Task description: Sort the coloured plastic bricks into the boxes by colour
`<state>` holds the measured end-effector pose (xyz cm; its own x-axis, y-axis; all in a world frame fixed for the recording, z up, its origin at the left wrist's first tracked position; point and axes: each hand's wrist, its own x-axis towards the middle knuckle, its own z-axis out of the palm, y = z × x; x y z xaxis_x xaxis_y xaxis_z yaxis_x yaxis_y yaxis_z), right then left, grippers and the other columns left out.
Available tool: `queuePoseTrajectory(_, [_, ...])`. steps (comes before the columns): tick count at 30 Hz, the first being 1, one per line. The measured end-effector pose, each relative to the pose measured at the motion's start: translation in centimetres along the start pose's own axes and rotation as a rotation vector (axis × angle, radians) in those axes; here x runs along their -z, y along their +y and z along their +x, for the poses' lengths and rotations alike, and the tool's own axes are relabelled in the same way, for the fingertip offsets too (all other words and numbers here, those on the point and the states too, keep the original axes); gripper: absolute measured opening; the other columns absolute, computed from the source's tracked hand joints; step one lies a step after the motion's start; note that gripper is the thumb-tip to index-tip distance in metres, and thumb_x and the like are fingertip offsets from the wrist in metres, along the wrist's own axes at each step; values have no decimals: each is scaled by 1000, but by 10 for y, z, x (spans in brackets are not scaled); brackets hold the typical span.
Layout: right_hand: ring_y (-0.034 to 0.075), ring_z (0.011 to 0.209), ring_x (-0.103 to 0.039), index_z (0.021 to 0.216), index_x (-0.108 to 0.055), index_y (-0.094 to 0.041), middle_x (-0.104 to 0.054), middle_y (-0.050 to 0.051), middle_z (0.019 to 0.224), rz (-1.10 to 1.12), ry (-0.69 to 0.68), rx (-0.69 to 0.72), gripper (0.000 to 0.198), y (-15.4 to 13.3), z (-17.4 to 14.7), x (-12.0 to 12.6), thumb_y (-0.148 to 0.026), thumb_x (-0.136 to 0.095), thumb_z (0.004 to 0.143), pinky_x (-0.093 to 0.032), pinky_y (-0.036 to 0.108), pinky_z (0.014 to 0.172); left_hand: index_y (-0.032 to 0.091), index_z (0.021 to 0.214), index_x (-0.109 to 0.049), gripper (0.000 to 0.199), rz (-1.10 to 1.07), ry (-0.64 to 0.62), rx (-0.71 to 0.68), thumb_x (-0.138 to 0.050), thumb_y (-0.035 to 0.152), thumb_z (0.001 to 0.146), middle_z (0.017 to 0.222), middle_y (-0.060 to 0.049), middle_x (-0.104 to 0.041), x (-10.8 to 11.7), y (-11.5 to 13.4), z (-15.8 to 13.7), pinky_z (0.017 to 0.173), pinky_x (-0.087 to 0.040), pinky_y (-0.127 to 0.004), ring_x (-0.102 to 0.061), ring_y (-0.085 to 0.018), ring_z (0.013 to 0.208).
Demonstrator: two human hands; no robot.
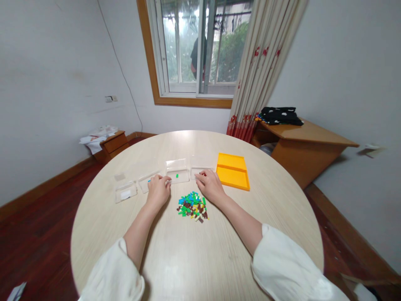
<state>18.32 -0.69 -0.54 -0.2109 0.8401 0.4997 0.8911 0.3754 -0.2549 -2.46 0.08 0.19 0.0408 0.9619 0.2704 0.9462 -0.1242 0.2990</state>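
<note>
Left of centre, my left hand [159,190] curls beside a clear box [184,177] containing 1 green brick [177,176]; right of centre, my right hand [211,184] bends over a second tray [193,173]. I can't tell whether either grips anything. The brick pile [191,205] lies below centre on the tabletop [188,259].

Our left hand [159,190]: at two clear boxes [184,178], fingers curled
Our right hand [211,186]: at another box [193,174], just beside the open yellow case [232,177]
Bricks [192,205]: we see a mixed-colour pile between our forearms
Table [188,259]: round, pale, before our window [184,50]
</note>
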Motion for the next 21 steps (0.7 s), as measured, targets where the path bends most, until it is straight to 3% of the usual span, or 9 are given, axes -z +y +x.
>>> queuePoseTrajectory(14, [23,88,-51,96,-69,-19,-63,10,90,9,40,26,19,-1,0,0,-19,-55,82,-38,37,79,21,99,-69,33,-26,9,-49,-41,23,84,95,-12,-60,-1,5,-1,81,-39,-39,-52,-27,95])
queuePoseTrajectory(18, [22,90,-54,95,-68,-18,-65,10,92,129,106,30,19,-6,0,3,-17,-54,82,-40,37,81,21,103,-68,34,-49,7,-35,-41,25,84,98,-12,-60,-1,5,-2,83,-37,-41,-51,-28,99])
queuePoseTrajectory(21, [19,82,-57,88,-68,-16,-67,8,83,319,37,94,17,-12,-3,5,-14,-52,81,-43,33,79,21,108,-66,34,-57,23,-25,-42,26,84,101,-12,-59,-1,5,-3,85,-36,-44,-51,-29,100])
